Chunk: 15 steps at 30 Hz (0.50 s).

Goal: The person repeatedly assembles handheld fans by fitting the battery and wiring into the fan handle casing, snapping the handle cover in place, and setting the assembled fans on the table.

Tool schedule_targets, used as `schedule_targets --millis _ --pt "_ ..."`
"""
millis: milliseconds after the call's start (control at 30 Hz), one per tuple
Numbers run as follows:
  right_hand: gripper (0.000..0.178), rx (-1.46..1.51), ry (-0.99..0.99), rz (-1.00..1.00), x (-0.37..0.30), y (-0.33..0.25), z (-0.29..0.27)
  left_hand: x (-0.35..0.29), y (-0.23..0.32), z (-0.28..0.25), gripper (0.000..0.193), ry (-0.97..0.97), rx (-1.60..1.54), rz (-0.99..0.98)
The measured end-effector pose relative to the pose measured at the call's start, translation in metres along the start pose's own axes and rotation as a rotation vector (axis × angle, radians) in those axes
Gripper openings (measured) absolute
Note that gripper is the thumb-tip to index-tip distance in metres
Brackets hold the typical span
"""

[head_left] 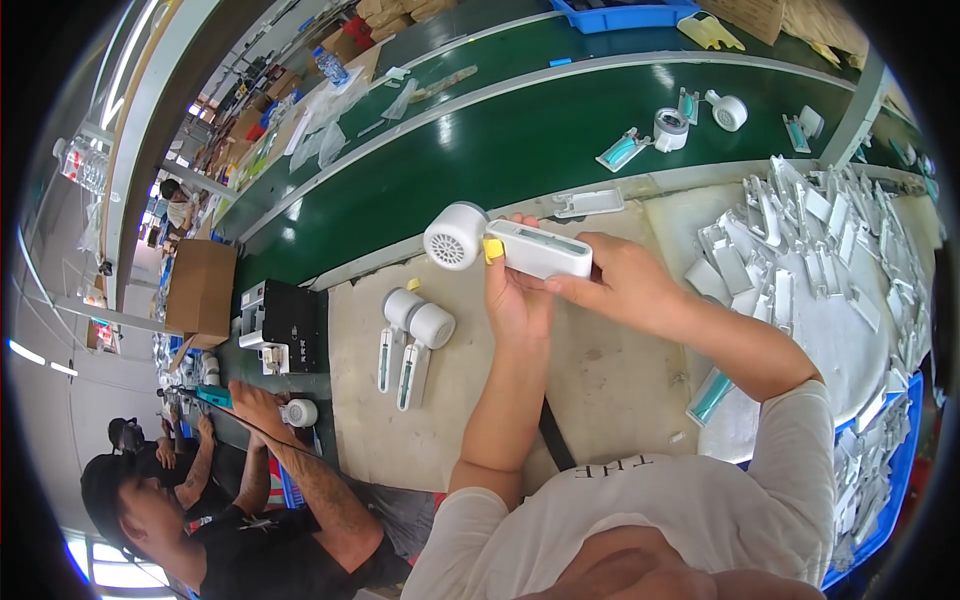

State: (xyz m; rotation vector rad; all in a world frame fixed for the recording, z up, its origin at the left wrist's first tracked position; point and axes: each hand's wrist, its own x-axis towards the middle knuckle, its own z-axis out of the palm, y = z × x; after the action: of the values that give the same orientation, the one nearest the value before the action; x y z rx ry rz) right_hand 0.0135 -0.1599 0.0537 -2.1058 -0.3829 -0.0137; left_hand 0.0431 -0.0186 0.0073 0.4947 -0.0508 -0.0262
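Observation:
A white handheld fan [540,249] with a round, slotted head [456,237] is held up over the beige work mat [620,360]. My left hand [520,300] grips it from below, near where handle and head meet; a yellow wrap [493,250] is on one finger. My right hand [625,280] is closed round the far end of the handle, thumb along its near side. A long dark slot shows in the handle's upper face. Left of my hands, two similar fans [432,326] lie side by side on the mat, handles toward me. Beyond my hands lies a white handle cover [589,202].
Many white plastic shells [770,250] are heaped at right, above a blue crate [905,470]. A green conveyor belt [560,130] crosses behind, carrying fan parts [671,130]. A black device [285,328] stands at left, near a co-worker [140,510] with a power screwdriver [212,396].

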Motion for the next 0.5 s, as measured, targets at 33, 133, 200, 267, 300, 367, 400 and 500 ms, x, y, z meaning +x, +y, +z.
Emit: schedule_targets --millis 33,133,200,267,300,367,400,500 --pt "0.039 0.011 0.063 -0.018 -0.001 -0.001 0.004 -0.001 -0.001 0.001 0.031 -0.003 -0.001 -0.010" --pt "0.036 -0.027 0.176 -0.179 -0.003 0.008 0.010 -0.005 0.001 0.005 0.030 -0.041 0.009 0.050" --pt "0.035 -0.077 0.220 -0.327 -0.002 0.014 0.008 -0.011 0.006 0.008 0.030 -0.126 0.031 0.047" --pt "0.037 -0.071 0.135 -0.465 -0.002 0.022 0.001 -0.013 0.008 0.009 0.031 -0.147 0.103 0.045" --pt "0.037 -0.075 0.132 -0.464 -0.003 0.026 0.001 -0.015 0.008 0.009 0.031 -0.168 0.177 0.042" --pt "0.039 0.004 0.061 -0.393 0.000 0.032 0.001 -0.010 0.006 0.003 0.032 -0.152 0.161 0.018" --pt "0.039 0.000 0.058 -0.395 -0.001 0.031 0.001 -0.006 0.003 -0.002 0.033 -0.136 0.149 -0.011" --pt "0.042 -0.080 0.043 -0.242 -0.006 0.018 0.007 0.002 -0.001 -0.021 0.034 -0.014 -0.003 -0.123"
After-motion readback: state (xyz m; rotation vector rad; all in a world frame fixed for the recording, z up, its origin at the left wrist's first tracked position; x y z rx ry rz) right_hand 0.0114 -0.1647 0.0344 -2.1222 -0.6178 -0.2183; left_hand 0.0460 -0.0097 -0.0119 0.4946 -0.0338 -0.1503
